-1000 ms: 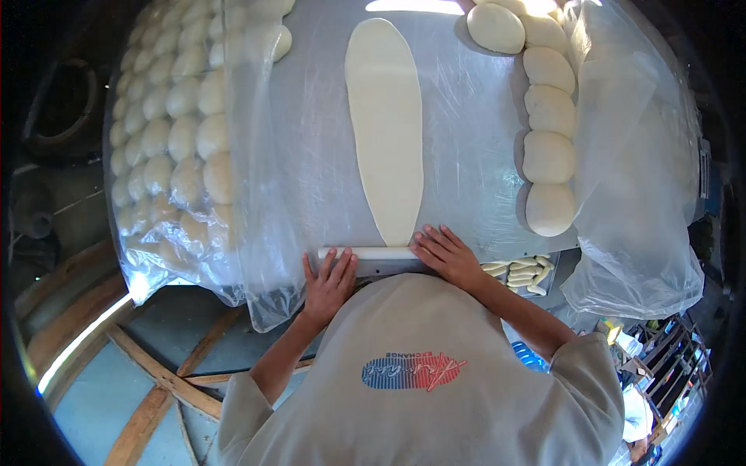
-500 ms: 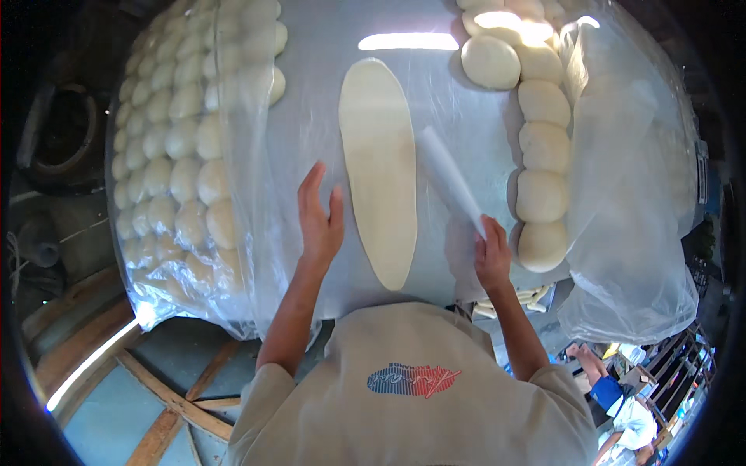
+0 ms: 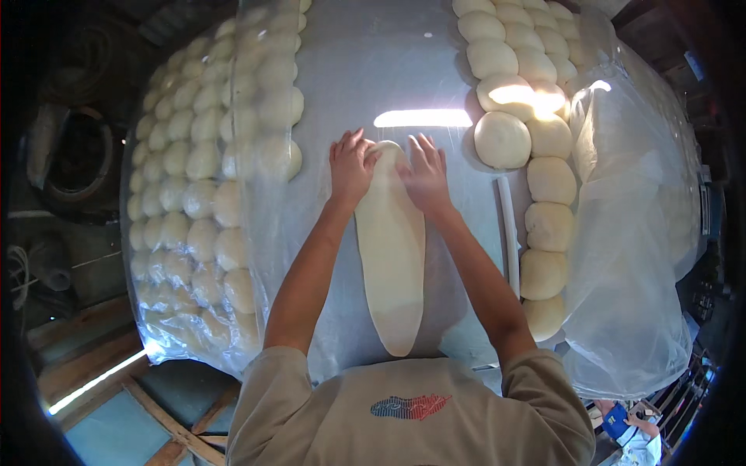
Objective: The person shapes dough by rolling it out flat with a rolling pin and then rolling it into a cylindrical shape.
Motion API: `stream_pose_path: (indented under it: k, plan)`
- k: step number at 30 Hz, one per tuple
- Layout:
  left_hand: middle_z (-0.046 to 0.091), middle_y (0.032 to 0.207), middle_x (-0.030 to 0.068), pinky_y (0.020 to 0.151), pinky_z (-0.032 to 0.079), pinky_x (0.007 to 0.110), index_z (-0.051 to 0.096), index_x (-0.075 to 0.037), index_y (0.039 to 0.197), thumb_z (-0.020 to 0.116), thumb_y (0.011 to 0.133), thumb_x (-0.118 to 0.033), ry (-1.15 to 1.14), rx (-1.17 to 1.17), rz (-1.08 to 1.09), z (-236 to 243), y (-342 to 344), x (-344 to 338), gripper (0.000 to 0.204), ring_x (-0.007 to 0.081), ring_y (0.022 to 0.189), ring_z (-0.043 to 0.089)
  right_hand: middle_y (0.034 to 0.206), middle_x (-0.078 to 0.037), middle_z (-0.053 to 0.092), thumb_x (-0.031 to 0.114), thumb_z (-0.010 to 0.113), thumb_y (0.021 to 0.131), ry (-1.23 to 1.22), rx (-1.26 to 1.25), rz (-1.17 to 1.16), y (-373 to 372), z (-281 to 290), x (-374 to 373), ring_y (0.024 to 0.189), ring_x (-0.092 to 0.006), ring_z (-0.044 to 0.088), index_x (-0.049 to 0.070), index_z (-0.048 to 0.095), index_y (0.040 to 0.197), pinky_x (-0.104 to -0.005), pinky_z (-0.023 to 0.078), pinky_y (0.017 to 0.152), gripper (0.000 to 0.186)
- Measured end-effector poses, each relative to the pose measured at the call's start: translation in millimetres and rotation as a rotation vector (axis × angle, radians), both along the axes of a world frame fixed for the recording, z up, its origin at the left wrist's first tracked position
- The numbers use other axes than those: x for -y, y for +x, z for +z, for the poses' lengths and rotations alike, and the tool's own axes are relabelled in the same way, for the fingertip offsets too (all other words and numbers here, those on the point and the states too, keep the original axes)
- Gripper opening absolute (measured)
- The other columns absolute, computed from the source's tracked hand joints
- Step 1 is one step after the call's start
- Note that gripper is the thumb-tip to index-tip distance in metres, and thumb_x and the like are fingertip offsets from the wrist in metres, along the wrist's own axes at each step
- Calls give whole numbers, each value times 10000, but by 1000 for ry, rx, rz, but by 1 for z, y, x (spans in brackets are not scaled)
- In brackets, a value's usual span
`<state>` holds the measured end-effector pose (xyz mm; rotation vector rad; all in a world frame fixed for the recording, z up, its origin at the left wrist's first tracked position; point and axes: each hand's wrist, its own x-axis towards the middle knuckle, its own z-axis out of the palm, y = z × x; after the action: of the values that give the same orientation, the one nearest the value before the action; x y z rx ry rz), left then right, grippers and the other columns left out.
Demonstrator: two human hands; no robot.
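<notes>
A long, flattened sheet of dough (image 3: pixel 392 264) lies lengthwise on the metal table before me. At its far end my left hand (image 3: pixel 352 167) is closed, thumb and forefinger on the left edge. My right hand (image 3: pixel 426 175) is open at the opposite edge, its fingers stretched away from me and its thumb, slightly blurred, over the dough. The far edge between my hands looks slightly turned over. Right of my right forearm, a white rolling pin (image 3: pixel 507 233) rests on the table beside a column of dough balls (image 3: pixel 548 227).
Rows of dough balls (image 3: pixel 177 155) sit under clear plastic on the left. More dough balls (image 3: pixel 491 60) stand at the far right, next to a crumpled plastic sheet (image 3: pixel 622 279). Bare metal table (image 3: pixel 373 70) shows between. Another person (image 3: pixel 633 431) appears at the lower right.
The rolling pin has left my right hand and lies at the right. Both hands have moved forward to the dough's far end. The view has shifted, so the table sits lower.
</notes>
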<state>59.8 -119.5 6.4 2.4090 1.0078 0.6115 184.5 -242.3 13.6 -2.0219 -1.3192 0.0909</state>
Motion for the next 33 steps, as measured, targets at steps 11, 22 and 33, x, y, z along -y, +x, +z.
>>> stream_pose_path:
  k: [11,22,33]
  plan:
    - [648,864,39,742,489,259,605,-14,969,611,919,-138,-768,388,-176,93,-53,19,134,97,789,586,891,-39,651,133,635,904,-69,-731,312,4,83,20,870,-117,603,4,585,972,-288,471,799,154]
    - [661,872,52,767,501,241,617,25,952,663,873,-31,-886,552,-333,283,-134,106,107,101,837,621,896,-38,664,109,662,892,83,-947,483,-39,275,128,844,-87,621,-12,639,1028,-224,498,733,183]
    - [671,838,38,739,465,232,638,11,945,645,899,-106,-336,506,-220,362,-91,67,126,78,769,583,887,-29,673,114,647,892,220,-550,419,7,355,71,848,-84,614,18,646,1059,-243,482,773,193]
